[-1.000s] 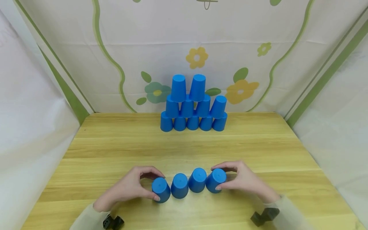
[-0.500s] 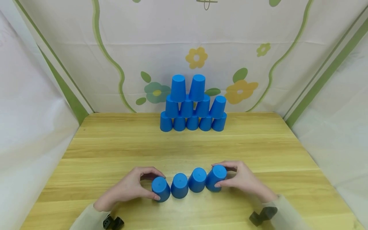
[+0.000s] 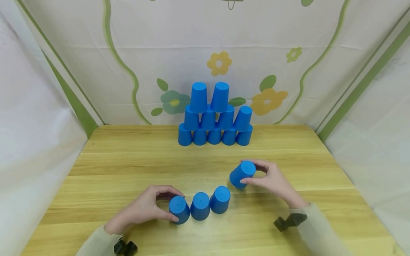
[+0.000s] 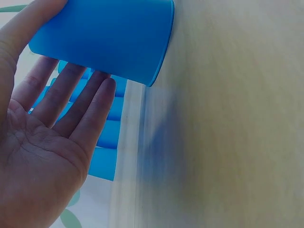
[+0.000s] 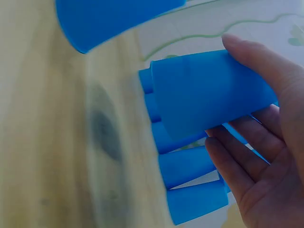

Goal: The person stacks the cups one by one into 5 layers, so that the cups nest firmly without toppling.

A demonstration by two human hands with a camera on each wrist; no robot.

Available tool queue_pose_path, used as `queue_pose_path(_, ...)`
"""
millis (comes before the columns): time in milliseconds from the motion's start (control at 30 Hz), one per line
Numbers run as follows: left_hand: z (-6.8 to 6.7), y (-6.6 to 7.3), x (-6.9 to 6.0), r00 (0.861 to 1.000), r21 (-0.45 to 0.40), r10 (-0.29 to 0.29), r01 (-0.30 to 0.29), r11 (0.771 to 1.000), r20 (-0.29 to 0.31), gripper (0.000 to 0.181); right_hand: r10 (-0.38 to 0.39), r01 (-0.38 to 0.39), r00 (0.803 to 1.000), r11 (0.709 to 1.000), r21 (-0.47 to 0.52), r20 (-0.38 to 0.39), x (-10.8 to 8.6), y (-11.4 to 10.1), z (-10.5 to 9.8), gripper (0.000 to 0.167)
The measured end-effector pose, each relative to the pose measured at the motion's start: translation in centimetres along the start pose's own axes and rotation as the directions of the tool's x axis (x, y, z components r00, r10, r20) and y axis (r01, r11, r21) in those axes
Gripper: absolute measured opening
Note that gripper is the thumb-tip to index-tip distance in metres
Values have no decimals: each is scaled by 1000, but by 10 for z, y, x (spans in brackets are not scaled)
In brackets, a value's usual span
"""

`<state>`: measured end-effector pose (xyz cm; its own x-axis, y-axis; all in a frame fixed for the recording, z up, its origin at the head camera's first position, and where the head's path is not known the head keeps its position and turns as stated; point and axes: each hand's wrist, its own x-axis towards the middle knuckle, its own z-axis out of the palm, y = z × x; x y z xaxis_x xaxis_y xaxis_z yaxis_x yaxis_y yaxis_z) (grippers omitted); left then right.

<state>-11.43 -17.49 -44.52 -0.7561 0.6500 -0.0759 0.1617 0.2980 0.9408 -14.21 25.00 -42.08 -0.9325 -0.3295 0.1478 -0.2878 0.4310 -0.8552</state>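
My left hand grips an upside-down blue cup at the left end of the front row, its thumb on the near side and its fingers behind. In the left wrist view this cup lies between the thumb and the fingertips. Two more inverted blue cups stand beside it on the table. Farther forward and right, my right hand holds another blue cup between thumb and fingers. The right wrist view shows that cup tilted and off the table, in front of the stacked cups.
Toward the back of the wooden table stands a three-level stack of inverted blue cups, with two cups on top. A white flowered cloth hangs behind it, and white cloth walls flank both sides.
My right hand has lifted the right-end cup from the front row and carried it forward, toward the stack. The left hand and its cup have hardly moved.
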Motion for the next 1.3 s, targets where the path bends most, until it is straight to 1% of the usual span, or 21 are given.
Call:
queue_pose_path(133, 0, 0, 1, 1000, -7, 3, -3, 1000, 3, 54, 0, 0, 999, 1000, 1, -53, 11, -3, -5, 52)
queue_pose_path(267, 0, 0, 0, 1000, -13, 6, -6, 1000, -2, 54, -24, 25, 995, 1000, 10, -99, 21, -3, -7, 53)
queue_pose_path(367, 1, 0, 0, 1000, -15, 5, -6, 1000, -7, 54, -38, 41, 991, 999, 19, -129, 28, -3, -9, 56)
queue_pose_path(533, 1, 0, 1, 1000, -20, 7, -7, 1000, -9, 51, -40, 47, 980, 998, 29, -194, 40, -6, -15, 56)
queue_pose_path(600, 1, 0, 1, 1000, -19, 6, -6, 1000, -9, 50, -56, 65, 973, 997, 35, -226, 47, -10, -18, 53)
queue_pose_path(667, 1, 0, 1, 1000, -18, 4, -5, 1000, -8, 50, -87, 99, 963, 994, 35, -256, 55, -14, -21, 52)
queue_pose_path(733, 1, 0, 1, 1000, -17, 2, -2, 1000, -7, 50, -130, 148, 948, 988, 39, -289, 63, -19, -25, 51)
queue_pose_path(900, 1, 0, 1, 1000, -7, 0, 0, 1000, -14, 51, -238, 277, 895, 959, 54, -376, 88, -34, -38, 48)
queue_pose_path(933, 1, 0, 0, 1000, -2, 1, -1, 1000, -16, 52, -248, 292, 886, 955, 58, -392, 94, -36, -41, 48)
queue_pose_path(1000, 1, 0, 0, 1000, 2, 5, -5, 1000, -17, 52, -258, 307, 873, 950, 57, -414, 104, -41, -46, 47)
queue_pose_path(1067, 0, 2, 0, 1000, 4, 11, -11, 1000, -17, 52, -249, 299, 869, 953, 55, -428, 115, -45, -52, 47)
queue_pose_path(1133, -2, 5, 0, 999, 1, 30, -30, 1000, -23, 51, -232, 283, 870, 958, 55, -435, 126, -49, -57, 47)
queue_pose_path(1233, -10, 12, 0, 995, 17, 84, -83, 996, -46, 50, -206, 253, 875, 966, 50, -439, 139, -52, -64, 48)
queue_pose_path(1300, -16, 19, 1, 990, 48, 125, -121, 991, -73, 50, -188, 231, 880, 972, 48, -437, 148, -53, -68, 49)
